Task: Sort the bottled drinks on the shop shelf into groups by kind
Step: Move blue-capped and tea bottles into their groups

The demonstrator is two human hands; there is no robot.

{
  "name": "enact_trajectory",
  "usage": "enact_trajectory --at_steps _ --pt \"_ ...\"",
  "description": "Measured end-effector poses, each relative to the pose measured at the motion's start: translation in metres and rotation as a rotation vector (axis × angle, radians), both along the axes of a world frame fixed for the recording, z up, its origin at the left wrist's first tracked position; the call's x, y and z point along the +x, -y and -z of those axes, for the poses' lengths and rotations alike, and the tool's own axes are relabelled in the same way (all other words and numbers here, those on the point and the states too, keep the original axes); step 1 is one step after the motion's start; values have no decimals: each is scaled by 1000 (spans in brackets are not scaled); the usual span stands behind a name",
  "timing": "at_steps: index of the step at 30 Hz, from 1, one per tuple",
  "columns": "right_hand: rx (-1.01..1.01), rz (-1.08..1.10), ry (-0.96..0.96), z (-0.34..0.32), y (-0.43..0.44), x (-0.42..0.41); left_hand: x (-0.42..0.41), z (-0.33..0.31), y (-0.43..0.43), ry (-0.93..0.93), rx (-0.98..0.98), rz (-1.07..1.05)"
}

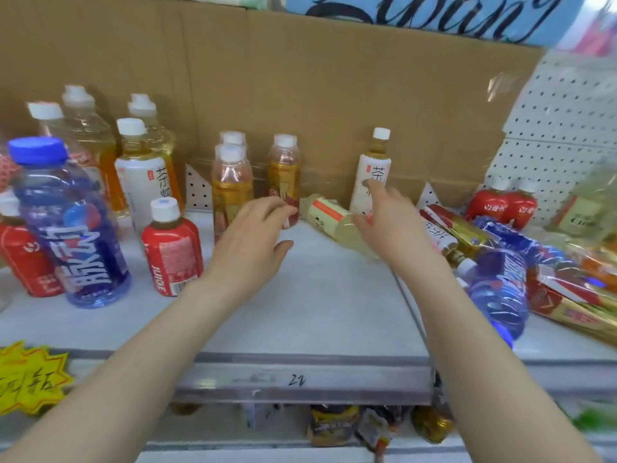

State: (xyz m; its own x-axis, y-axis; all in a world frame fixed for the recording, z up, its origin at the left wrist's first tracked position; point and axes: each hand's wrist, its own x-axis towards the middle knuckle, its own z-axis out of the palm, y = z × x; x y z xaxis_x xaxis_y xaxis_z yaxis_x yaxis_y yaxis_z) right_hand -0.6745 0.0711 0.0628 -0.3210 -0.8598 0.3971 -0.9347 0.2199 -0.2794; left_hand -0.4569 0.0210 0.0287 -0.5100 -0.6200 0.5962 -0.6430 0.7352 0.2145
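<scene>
The left hand [253, 235] reaches over the shelf [317, 312] with fingers loosely spread and thumb apart, holding nothing, its fingertips at the foot of an upright amber bottle [283, 175] just beyond it. The right hand [384, 218] has its fingertips on the label of an upright white-label tea bottle [372, 162], though blur hides whether it grips. Between the hands a pale yellow bottle [329, 217] lies on its side, and a red juice bottle [172, 252] stands left of the left hand.
</scene>
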Motion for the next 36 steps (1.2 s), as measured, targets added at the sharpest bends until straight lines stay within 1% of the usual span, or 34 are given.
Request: enact_trajectory --at_steps 3,5,7,10,12,15,17,20,23,26,28,30,32,34,36 --pt "181 238 -53 15 -40 -38 -57 7 20 141 68 106" --pt "303 285 -60 26 -57 -50 -90 9 32 243 69 142" --pt "358 279 -50 35 -64 -57 -115 9 39 344 63 154" --pt "350 233 -20 40 -63 -62 -136 6 46 449 54 148" --pt "352 195 16 39 -58 -65 -141 7 49 444 35 144" --pt "360 142 63 37 -49 -68 -140 10 50 428 58 136" --pt "361 112 61 34 -47 -68 -135 13 47 415 57 129" --pt "325 60 -26 22 -51 -65 -121 13 40 327 101 99" --pt "248 -26 -34 4 -60 -61 -100 -1 25 90 156 80" --pt "200 -115 53 -13 -64 -53 -73 -19 10 -177 292 2" --pt "133 -134 152 -22 -61 -46 -54 -24 4 -286 387 -41" --pt "7 -149 276 -31 -53 -42 -37 -23 -1 -322 437 -86" --pt "-142 -166 315 -42 -43 -38 -23 -23 -4 -345 450 -111" --pt "-229 -178 339 -51 -32 -30 -12 -24 -7 -369 479 -109" --pt "-303 -206 412 -54 -20 -21 -4 -24 -10 -384 516 -96"
